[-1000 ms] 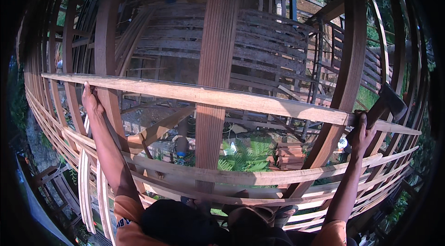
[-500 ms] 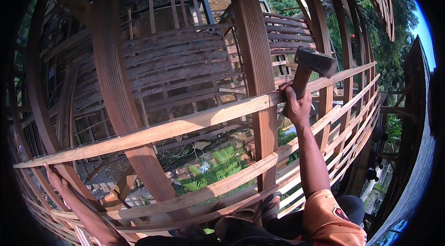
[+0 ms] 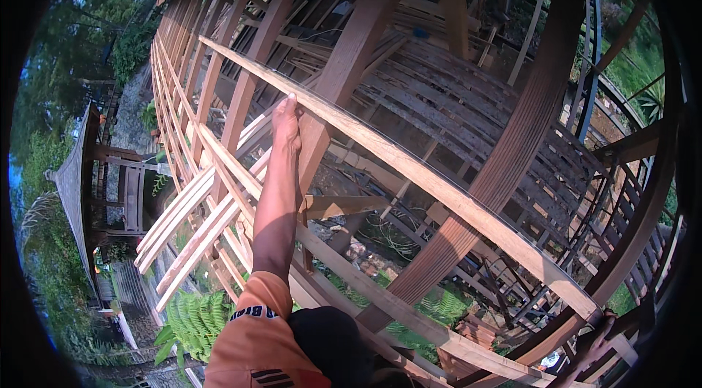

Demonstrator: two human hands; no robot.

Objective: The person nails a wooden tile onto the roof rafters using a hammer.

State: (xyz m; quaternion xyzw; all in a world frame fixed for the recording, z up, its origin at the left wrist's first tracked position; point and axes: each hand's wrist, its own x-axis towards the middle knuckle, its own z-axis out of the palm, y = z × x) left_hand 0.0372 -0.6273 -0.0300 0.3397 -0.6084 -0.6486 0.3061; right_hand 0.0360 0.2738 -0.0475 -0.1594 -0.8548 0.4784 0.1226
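A long pale wooden batten (image 3: 409,161) runs slantwise across several brown upright posts (image 3: 504,168). My left hand (image 3: 287,125) is closed at the batten's lower edge beside one post, its thumb pressed up against the wood and its fingers partly hidden. Out at the lower right, my right hand (image 3: 594,344) is in deep shadow next to the batten's near end. It gripped a hammer a moment ago; in this dark rim the hammer's shape is hard to make out.
Below the batten, curved wooden strips (image 3: 417,322) cross the posts, with loose pale sticks (image 3: 194,220) jutting out at left. A dark slatted platform (image 3: 453,103) lies beyond the frame. Green ferns (image 3: 194,322) and a roofed shelter (image 3: 80,190) stand outside.
The view has swung to the left along the batten, bringing my left hand toward the middle. My right hand, earlier in bright view with the hammer, is now at the shadowed right rim.
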